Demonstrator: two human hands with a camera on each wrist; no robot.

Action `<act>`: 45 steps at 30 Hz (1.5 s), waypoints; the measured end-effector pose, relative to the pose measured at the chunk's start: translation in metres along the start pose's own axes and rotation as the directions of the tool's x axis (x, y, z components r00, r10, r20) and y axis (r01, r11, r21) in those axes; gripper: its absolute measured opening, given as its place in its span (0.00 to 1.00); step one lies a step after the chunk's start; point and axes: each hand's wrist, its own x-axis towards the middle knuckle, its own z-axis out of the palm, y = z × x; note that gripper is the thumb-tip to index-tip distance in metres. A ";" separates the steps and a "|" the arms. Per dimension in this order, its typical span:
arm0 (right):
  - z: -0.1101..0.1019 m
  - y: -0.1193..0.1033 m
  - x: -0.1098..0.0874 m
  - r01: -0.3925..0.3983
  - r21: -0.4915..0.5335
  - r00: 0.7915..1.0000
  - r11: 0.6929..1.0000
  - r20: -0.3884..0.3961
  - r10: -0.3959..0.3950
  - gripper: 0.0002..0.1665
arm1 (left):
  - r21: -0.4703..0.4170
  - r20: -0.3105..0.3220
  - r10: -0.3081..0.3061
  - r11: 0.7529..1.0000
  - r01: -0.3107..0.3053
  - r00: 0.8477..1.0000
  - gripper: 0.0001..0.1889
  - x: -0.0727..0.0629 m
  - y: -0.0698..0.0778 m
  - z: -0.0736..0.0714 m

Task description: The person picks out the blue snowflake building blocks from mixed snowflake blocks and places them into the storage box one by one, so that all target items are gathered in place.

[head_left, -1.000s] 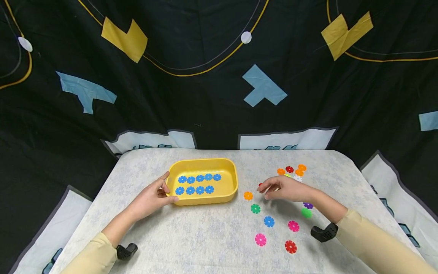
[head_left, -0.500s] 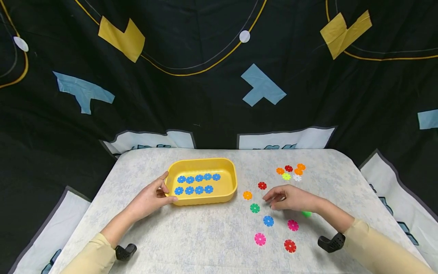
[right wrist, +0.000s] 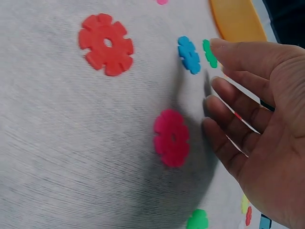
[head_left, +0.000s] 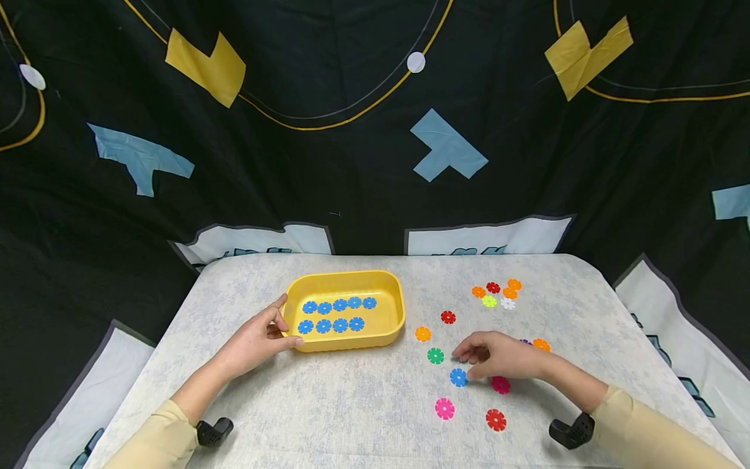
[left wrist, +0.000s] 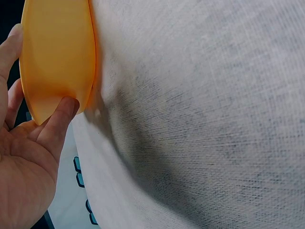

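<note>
A yellow plastic tray (head_left: 383,340) stands at the left of the table, with several blue snowflake discs (head_left: 340,325) laid in two rows inside. My left hand (head_left: 258,335) holds its left end, thumb on the near side and fingers at the far rim; the left wrist view shows the thumb against the tray wall (left wrist: 57,52). Over the right part of the table hovers my right hand (head_left: 504,355), fingers loosely bent and nothing between them. Its thumb tip is close to a single blue snowflake disc (head_left: 459,377), which lies flat on the cloth in the right wrist view.
Around the right hand lie a green disc (head_left: 435,355), an orange disc (head_left: 422,334), pink discs (head_left: 444,409) and red discs (head_left: 495,420). Farther back is a cluster with a yellow disc (head_left: 489,301) and a white disc (head_left: 508,303). A black curtain (head_left: 351,189) hangs behind the table.
My right hand has moved toward the near side, from beside the red disc down to the loose blue disc. The left hand stays at the tray's end.
</note>
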 end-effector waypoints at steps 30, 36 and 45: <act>0.015 0.010 0.003 0.016 -0.085 1.000 0.996 -0.001 -0.016 0.18 | -0.001 0.001 0.008 1.000 -0.008 1.000 0.25 0.001 -0.001 0.000; 0.014 0.016 0.004 0.027 -0.061 1.000 0.998 0.009 -0.026 0.18 | 0.008 0.003 0.005 1.000 -0.005 1.000 0.25 0.001 0.000 0.000; 0.014 0.019 0.005 0.051 -0.053 0.999 0.997 0.015 -0.050 0.17 | 0.002 0.000 0.005 1.000 -0.005 1.000 0.25 0.001 0.000 0.000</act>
